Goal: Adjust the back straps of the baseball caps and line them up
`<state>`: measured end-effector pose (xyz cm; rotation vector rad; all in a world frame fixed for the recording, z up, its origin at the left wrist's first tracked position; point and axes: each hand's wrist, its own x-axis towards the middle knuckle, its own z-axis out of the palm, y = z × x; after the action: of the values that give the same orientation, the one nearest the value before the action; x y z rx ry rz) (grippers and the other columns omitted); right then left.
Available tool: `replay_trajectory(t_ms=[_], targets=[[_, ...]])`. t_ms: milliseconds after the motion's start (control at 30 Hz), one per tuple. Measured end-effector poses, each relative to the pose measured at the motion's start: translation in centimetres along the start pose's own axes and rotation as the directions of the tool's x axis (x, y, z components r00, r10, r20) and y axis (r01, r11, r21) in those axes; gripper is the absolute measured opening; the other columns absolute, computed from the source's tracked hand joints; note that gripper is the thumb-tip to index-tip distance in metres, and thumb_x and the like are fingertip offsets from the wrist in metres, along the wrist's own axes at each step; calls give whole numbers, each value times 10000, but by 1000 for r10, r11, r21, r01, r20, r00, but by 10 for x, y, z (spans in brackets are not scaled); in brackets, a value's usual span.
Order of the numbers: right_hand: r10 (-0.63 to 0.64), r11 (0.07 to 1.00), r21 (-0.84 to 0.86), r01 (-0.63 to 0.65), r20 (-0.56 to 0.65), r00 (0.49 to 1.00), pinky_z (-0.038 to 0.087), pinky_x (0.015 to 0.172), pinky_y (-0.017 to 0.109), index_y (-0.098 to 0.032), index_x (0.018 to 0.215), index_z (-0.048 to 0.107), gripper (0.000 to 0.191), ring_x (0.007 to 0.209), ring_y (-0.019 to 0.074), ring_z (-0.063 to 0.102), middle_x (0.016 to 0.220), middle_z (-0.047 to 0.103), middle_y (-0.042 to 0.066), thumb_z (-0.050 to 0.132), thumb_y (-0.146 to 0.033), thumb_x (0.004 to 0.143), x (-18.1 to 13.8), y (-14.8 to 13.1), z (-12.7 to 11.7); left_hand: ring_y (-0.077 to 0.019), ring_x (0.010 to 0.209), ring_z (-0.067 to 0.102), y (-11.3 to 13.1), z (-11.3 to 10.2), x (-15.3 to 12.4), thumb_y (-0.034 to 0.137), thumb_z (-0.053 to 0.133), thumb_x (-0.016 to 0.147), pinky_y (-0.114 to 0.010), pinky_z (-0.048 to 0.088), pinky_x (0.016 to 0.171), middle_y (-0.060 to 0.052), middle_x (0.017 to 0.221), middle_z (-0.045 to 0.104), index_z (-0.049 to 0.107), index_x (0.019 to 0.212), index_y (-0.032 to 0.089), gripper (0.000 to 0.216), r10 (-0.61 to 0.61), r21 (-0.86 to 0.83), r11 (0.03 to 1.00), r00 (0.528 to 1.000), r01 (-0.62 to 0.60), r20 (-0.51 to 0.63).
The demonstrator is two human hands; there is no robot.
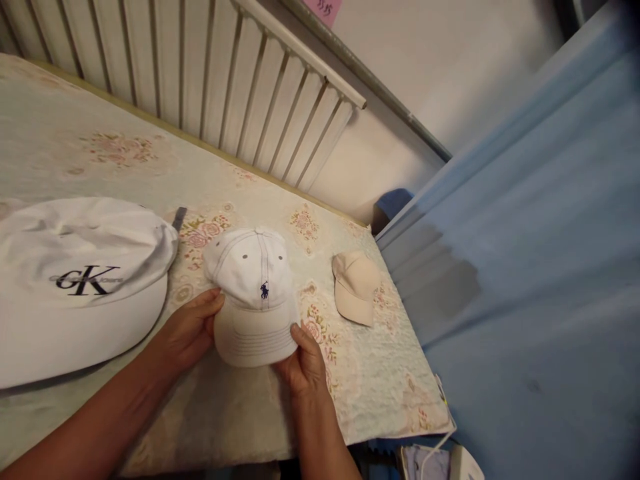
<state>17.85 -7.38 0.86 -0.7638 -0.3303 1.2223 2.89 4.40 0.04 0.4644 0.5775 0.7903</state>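
Note:
A white baseball cap [250, 273] with a small dark blue horse-and-rider emblem is held between my two hands, its brim towards me. My left hand [193, 330] grips the brim's left side, thumb on top. At the brim's right corner my right hand [304, 360] pinches it, thumb above and fingers underneath. To the left lies a larger white cap [85, 287] with black "CK" lettering and a grey strap end at its right. Further right, a beige cap [356, 287] rests on the floral bedspread [280, 420]. The fingers under the brim are partly hidden.
A slatted white headboard or rail [200, 80] runs along the far side. On the right hangs a blue curtain [520, 253]. A dark blue cap-like object [393, 203] sits at the far corner. A white cable [440, 443] hangs by the near right corner.

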Motion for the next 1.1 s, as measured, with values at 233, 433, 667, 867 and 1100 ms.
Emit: replay_trajectory(t_ms=[233, 433, 667, 867, 1100], targets=[[-118, 990, -71, 119, 14, 993, 469, 996, 411, -161, 1091, 639, 434, 967, 221, 683, 1042, 736, 78, 720, -197, 666, 17, -17, -12, -203, 719, 700, -7, -3, 1, 149, 639, 785, -258, 568, 608, -95, 821, 725, 658, 914, 125, 133, -84, 112, 990, 996, 85, -17], [-250, 964, -107, 245, -38, 967, 427, 1038, 380, -159, 1065, 636, 402, 972, 183, 678, 1037, 738, 56, 670, -140, 665, 71, -48, -35, -162, 715, 695, -8, -6, -2, 151, 675, 768, -223, 560, 627, -66, 782, 712, 634, 890, 146, 129, -143, 161, 974, 984, 159, -102], [-352, 931, -189, 313, -226, 908, 468, 973, 335, -137, 929, 638, 252, 901, 144, 680, 847, 749, 24, 596, -111, 683, 132, -69, -75, -148, 693, 685, -11, -5, -3, 133, 686, 749, -214, 548, 615, -49, 764, 706, 632, 878, 158, 142, -183, 183, 963, 977, 200, -107], [-307, 947, -204, 248, -349, 886, 526, 882, 384, -150, 782, 625, 108, 817, 172, 683, 691, 718, 12, 600, -107, 687, 142, -66, -96, -154, 680, 685, -16, -5, -2, 93, 669, 741, -224, 545, 602, -56, 754, 705, 635, 847, 153, 127, -182, 196, 960, 977, 201, -112], [-304, 948, -224, 225, -438, 846, 566, 818, 392, -176, 705, 625, 86, 822, 204, 687, 653, 687, 30, 579, -104, 718, 133, -65, -100, -149, 669, 682, -16, -2, -5, 87, 658, 753, -218, 542, 593, -56, 741, 699, 629, 838, 145, 107, -192, 198, 957, 975, 211, -110]])
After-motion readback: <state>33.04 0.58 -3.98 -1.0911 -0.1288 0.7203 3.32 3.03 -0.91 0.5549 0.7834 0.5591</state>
